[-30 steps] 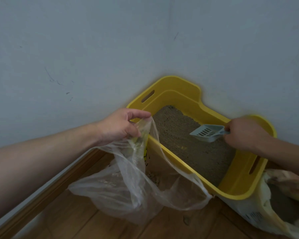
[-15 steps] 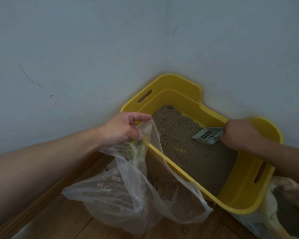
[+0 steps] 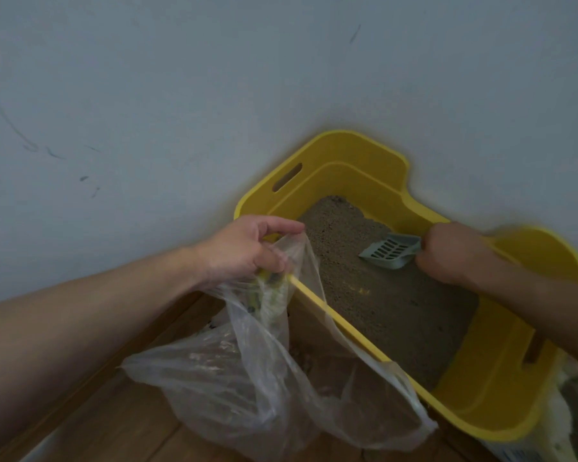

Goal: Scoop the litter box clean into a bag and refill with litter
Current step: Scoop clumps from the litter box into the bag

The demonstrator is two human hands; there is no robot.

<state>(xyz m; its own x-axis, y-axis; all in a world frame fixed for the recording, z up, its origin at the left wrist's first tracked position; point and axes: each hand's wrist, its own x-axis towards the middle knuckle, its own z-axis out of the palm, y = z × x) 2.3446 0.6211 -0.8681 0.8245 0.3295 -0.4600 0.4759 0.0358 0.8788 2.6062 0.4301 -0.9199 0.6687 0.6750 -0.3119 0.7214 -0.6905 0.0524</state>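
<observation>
Head view: your left hand (image 3: 247, 251) pinches the mouth of the clear bag (image 3: 264, 378) between thumb and curled fingers. It holds the mouth up at the near-left rim of the box (image 3: 501, 415), and the bag drapes down onto the floor (image 3: 121, 425). Your right hand (image 3: 447, 253) is closed in a fist round the handle of the scoop (image 3: 392, 251). The slotted blade lies low over the litter (image 3: 397, 311) toward the far side of the box, tip pointing at the bag. The blade looks empty; I can't tell whether its edge is dug in. The box sits on the floor, pushed into the corner where the two walls meet. A pale sack (image 3: 554, 435), likely fresh litter, shows just beside the box's near-right end.

You look to be in the scooping step, with the refill not begun. The next move calls for pushing the blade under a clump, sifting loose grains through the slots, then carrying it level across to the bag. Hold the mouth wide and above the rim, or the load may spill onto the floor.
</observation>
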